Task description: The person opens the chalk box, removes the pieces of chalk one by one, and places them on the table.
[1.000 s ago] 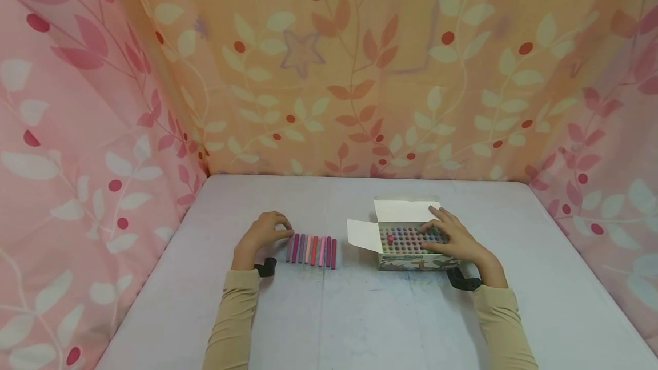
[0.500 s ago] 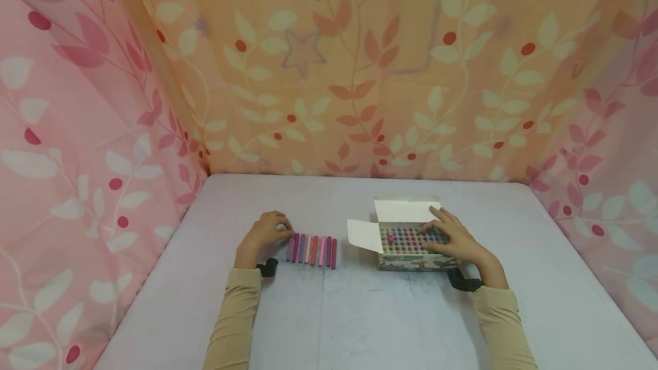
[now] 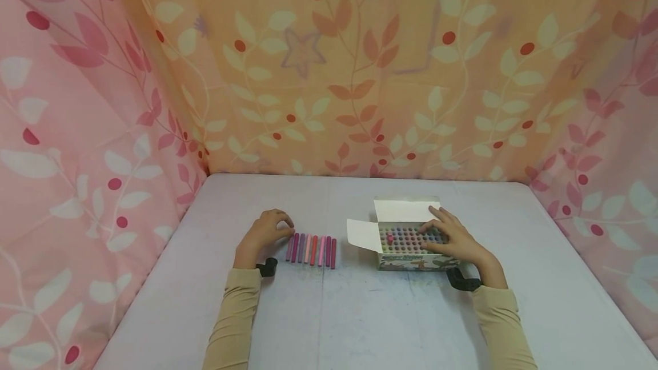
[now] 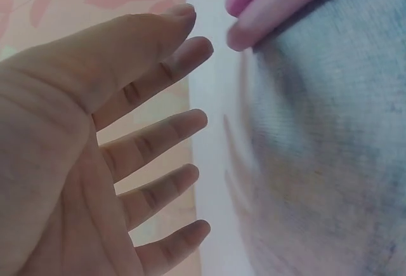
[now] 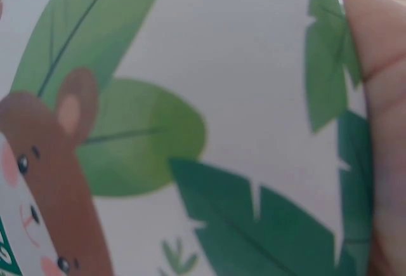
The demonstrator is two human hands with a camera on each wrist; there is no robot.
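Note:
Several slim pink, purple and red crayon-like sticks (image 3: 313, 250) lie side by side in a row on the table. My left hand (image 3: 264, 232) hovers at the left end of that row, fingertips close to the upper end of the leftmost stick. In the left wrist view its fingers (image 4: 166, 133) are spread with nothing between them, and pink stick ends (image 4: 285, 3) show past the thumb. An open-lidded box (image 3: 411, 261) holds rows of upright sticks, one pink one (image 3: 390, 239) standing taller. My right hand (image 3: 454, 237) rests over the box's right end, fingers spread above the rows.
The box's white side flap (image 3: 364, 235) folds out left toward the loose sticks, and its lid (image 3: 406, 210) stands up behind. A printed box wall (image 5: 254, 98) fills the right wrist view. Floral curtains (image 3: 329, 73) enclose the white table (image 3: 360, 324) at back and sides.

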